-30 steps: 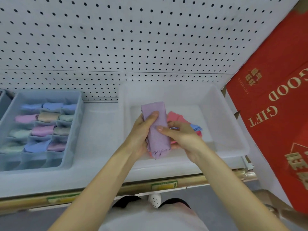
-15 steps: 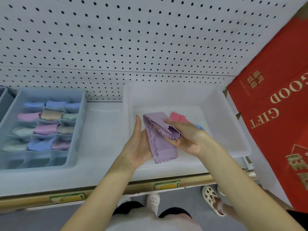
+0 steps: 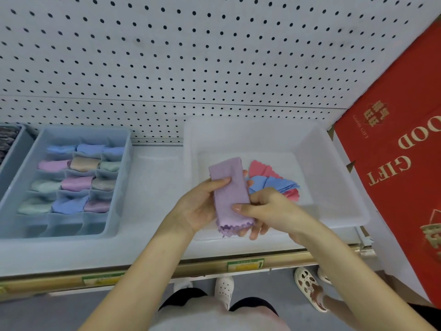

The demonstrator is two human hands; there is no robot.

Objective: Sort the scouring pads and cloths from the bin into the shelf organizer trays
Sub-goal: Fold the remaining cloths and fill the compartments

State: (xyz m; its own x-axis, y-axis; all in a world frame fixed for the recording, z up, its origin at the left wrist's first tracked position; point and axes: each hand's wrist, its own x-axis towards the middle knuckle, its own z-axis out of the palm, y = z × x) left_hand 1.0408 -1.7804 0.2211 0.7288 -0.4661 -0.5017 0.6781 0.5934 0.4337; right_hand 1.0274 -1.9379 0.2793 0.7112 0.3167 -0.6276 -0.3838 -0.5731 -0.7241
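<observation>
A folded purple cloth stands upright between both hands, over the front of the clear plastic bin. My left hand grips its left side, thumb across the front. My right hand pinches its lower right edge. A blue cloth and a pink cloth lie on the bin floor behind. The grey-blue organizer tray sits to the left, most compartments filled with rolled cloths in blue, pink, green and beige.
The white pegboard backs the shelf. A red gift box stands at the right. A second tray shows at the far left. Another person's feet in white clogs are on the floor below.
The purple cloth was partly unfolded half a second ago; now it is folded into a narrow upright strip held by both hands.
</observation>
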